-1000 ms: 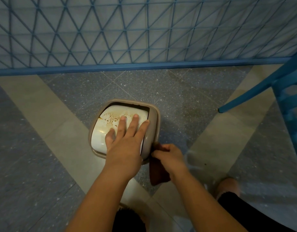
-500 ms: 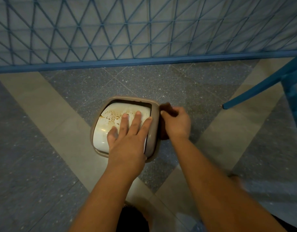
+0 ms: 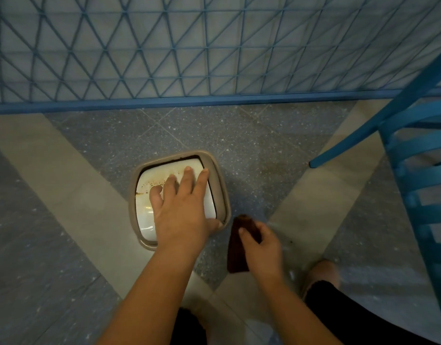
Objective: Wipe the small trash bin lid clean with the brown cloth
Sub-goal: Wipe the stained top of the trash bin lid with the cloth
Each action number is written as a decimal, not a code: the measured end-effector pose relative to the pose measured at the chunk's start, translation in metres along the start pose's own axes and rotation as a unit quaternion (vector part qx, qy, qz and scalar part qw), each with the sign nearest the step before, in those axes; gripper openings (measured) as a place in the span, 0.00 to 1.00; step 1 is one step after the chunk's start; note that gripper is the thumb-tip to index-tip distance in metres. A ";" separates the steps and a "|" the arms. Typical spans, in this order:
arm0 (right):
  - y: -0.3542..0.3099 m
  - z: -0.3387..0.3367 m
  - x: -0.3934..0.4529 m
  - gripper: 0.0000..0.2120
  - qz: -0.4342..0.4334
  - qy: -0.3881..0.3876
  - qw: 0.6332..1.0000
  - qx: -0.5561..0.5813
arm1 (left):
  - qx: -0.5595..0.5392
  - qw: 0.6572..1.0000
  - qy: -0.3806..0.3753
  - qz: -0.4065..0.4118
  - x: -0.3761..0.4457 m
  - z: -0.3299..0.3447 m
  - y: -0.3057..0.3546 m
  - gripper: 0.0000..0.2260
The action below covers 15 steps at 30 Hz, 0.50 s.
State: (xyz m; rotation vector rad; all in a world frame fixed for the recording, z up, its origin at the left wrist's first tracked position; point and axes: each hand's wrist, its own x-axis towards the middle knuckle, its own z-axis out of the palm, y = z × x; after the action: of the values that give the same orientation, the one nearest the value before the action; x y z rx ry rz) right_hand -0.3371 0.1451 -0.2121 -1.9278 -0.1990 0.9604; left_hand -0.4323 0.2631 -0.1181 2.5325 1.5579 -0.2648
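The left hand [image 3: 182, 207] lay flat on the white swing flap of the small trash bin lid [image 3: 144, 220], fingers spread and straight, thumb reaching to the taupe rim at the near right corner — a bracing hold that matched its position half a second and one second before. The right hand [image 3: 261, 247] pinched the brown cloth [image 3: 235, 255] between thumb and curled fingers; the cloth hung folded below the hand, just beside the rim's near right corner but apart from it. Half a second earlier this hand had held the cloth against the far right side of the rim; a second earlier it had been low at the near right corner. The cloth had therefore travelled up the right edge and back down — one stroke along the rim's outer right side, by the look of it. The brown speckled stain on the flap's far left portion remained, partly under the fingers of the left hand, so the flap itself appeared not yet wiped. The bin stood on the grey and beige tiled floor [image 3: 65, 245], near the blue lattice partition [image 3: 214, 58], with a blue chair [image 3: 418, 150] to the right.
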 end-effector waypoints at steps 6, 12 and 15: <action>-0.052 0.002 0.025 0.09 -0.042 0.006 0.995 0.085 | 0.004 1.000 -0.004 0.007 0.001 0.006 -0.013 0.49; -0.069 0.023 0.017 0.08 -0.119 -0.064 0.986 0.096 | 0.004 1.000 0.004 0.006 0.002 0.010 -0.010 0.47; -0.054 0.026 0.023 0.07 -0.067 -0.034 0.996 0.054 | 0.006 1.000 -0.002 0.006 0.001 0.010 -0.009 0.48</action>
State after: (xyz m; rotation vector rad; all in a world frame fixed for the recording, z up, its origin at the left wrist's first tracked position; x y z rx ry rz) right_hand -0.3268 0.2034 -0.1878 -1.7621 -0.3062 0.9301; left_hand -0.4412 0.2655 -0.1288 2.5481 1.5441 -0.2799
